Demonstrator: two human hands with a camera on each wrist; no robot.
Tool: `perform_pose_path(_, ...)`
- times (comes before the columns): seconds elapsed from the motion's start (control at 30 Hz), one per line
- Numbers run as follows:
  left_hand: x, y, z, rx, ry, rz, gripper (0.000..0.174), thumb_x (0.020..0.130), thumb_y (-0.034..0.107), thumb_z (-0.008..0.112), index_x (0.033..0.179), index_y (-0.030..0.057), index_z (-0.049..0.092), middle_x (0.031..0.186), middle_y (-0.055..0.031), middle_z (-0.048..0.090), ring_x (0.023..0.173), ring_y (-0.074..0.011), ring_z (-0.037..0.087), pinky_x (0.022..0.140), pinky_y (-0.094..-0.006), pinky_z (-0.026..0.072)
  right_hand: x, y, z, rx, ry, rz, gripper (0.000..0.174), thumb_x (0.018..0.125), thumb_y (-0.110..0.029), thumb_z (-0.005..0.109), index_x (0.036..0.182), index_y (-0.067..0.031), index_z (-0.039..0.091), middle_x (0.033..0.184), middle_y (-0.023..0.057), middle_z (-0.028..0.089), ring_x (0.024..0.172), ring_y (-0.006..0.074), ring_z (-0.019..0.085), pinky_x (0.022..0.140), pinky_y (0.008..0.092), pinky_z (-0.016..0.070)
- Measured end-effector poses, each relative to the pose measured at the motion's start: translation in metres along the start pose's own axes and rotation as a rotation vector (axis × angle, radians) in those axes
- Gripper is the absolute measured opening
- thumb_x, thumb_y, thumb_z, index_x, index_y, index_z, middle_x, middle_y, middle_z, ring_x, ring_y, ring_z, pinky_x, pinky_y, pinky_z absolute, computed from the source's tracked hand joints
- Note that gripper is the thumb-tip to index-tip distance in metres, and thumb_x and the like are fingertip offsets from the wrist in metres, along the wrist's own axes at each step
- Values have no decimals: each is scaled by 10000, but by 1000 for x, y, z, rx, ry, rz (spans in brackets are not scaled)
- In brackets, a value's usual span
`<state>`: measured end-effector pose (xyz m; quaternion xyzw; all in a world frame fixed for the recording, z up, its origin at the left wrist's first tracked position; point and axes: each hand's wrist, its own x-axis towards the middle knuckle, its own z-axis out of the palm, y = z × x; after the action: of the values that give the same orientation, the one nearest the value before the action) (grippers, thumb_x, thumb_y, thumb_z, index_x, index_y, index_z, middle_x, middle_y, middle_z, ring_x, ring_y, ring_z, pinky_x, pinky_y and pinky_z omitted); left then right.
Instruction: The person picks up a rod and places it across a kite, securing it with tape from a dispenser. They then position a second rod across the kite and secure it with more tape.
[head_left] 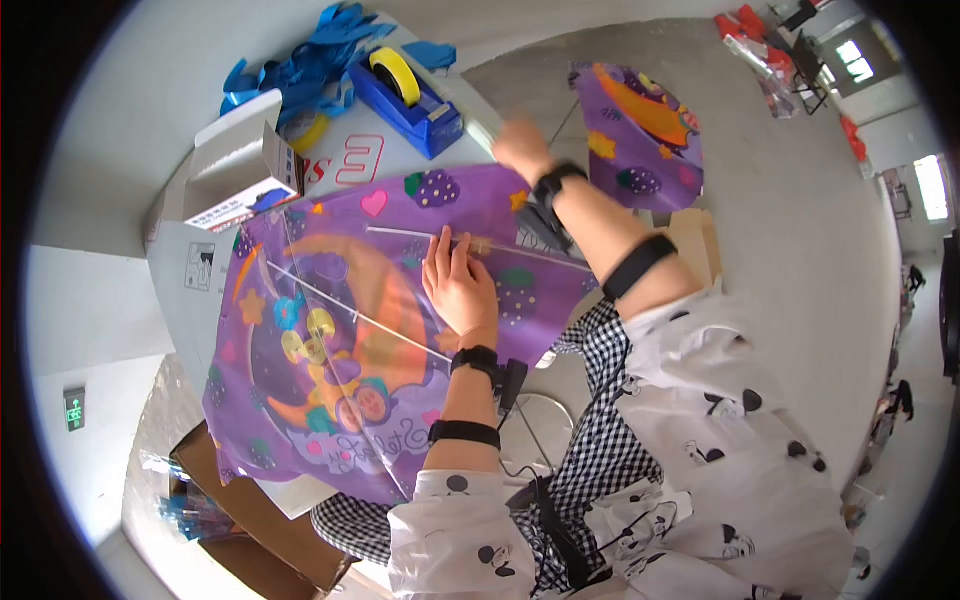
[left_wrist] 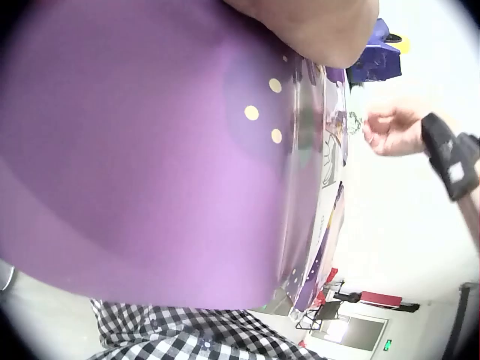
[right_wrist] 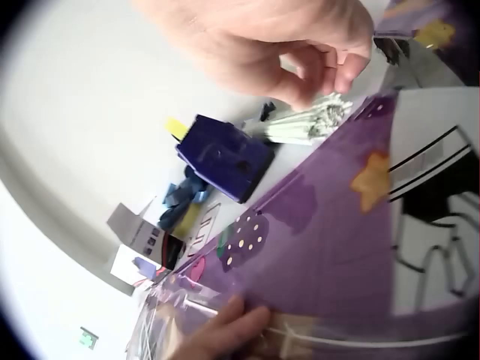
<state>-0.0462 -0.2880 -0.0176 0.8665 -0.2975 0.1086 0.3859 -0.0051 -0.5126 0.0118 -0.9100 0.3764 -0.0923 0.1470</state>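
A purple printed kite with mirrored lettering lies spread over the table, with thin white rods across it. My left hand rests on the sheet with fingers nearly straight, over the upper rod. Beyond the kite's far edge is my right hand, blurred in the head view. In the right wrist view its fingers are loosely bent, with nothing visible between them. Just below those fingertips lies a bundle of thin white strips.
A blue tape dispenser with a yellow roll stands at the back. Blue ribbons and an opened white box sit left of it. Another purple printed sheet is at the back right. A brown carton stands below the table's left side.
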Motion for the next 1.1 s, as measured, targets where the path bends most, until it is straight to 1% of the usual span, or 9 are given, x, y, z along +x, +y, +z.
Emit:
perform_pose_path(0.03, 6, -1, 3, -9, 17, 1, 271, 801, 20, 578, 1024, 110, 702, 1281, -61, 613, 1232, -281, 528, 1055, -418, 381, -4, 16, -2, 1, 33, -3, 200, 799, -160, 590, 847, -13, 717, 873, 233, 689, 833, 403, 656, 786, 471, 523)
perform_pose_path(0.1, 11, 2, 8, -4, 22, -27, 273, 794, 31, 596, 1030, 109, 707, 1284, -58, 611, 1236, -272, 523, 1054, -404, 376, -27, 34, -24, 290, 24, -3, 221, 864, -181, 602, 944, 2, 696, 868, 230, 686, 883, 385, 663, 779, 428, 526)
perform_pose_path(0.17, 6, 1, 0, 20, -2, 16, 281, 784, 37, 611, 1037, 109, 706, 1281, -55, 614, 1236, -269, 522, 1057, -401, 372, -74, 29, -90, 566, 56, -42, 246, 936, -168, 598, 1062, 39, 645, 1000, 136, 694, 865, 184, 655, 784, 300, 509)
perform_pose_path(0.27, 8, -2, -2, 0, -53, 52, 365, 776, 36, 615, 1131, 99, 664, 1312, -71, 590, 1247, -285, 508, 1067, -421, 354, -128, 62, -132, 796, -161, -127, 156, 976, -103, 537, 1066, 15, 583, 970, 48, 640, 865, 129, 616, 771, 272, 499)
perform_pose_path(0.37, 4, 6, -11, -130, -96, 107, 441, 783, 11, 594, 1219, 77, 603, 1336, -115, 563, 1257, -309, 494, 1071, -447, 346, -181, 95, -126, 917, -283, -104, 89, 957, -101, 532, 949, -12, 533, 873, 44, 624, 738, 136, 593, 689, 291, 490)
perform_pose_path(0.43, -5, 30, -25, -128, -159, 182, 446, 786, 0, 586, 1226, 69, 593, 1337, -130, 558, 1255, -319, 493, 1069, -452, 351, -199, 111, -117, 855, -333, -43, 50, 944, -71, 532, 931, -24, 516, 829, 43, 599, 732, 132, 588, 678, 287, 486)
perform_pose_path(0.57, -44, 71, -18, -305, -503, 303, 408, 789, -11, 578, 1195, 32, 589, 1307, -133, 562, 1169, -338, 527, 1007, -452, 403, -208, 131, -97, 753, -320, -58, 124, 906, -35, 564, 999, -54, 484, 778, 63, 602, 700, 131, 597, 635, 288, 480)
perform_pose_path(0.7, -62, 85, 0, -279, -526, 249, 411, 778, -23, 582, 1187, 20, 577, 1245, -131, 567, 1123, -340, 528, 978, -444, 419, -206, 120, -111, 799, -497, 96, 246, 912, -28, 600, 1077, -31, 418, 795, 65, 592, 708, 127, 593, 630, 285, 496)
perform_pose_path(1.1, -64, 84, 7, -192, -549, 232, 466, 810, 49, 578, 1274, 75, 545, 1230, -101, 526, 1142, -312, 481, 991, -451, 387, -201, 124, -66, 640, -329, 162, 291, 840, -60, 690, 968, -14, 432, 830, 121, 599, 738, 225, 624, 629, 346, 496)
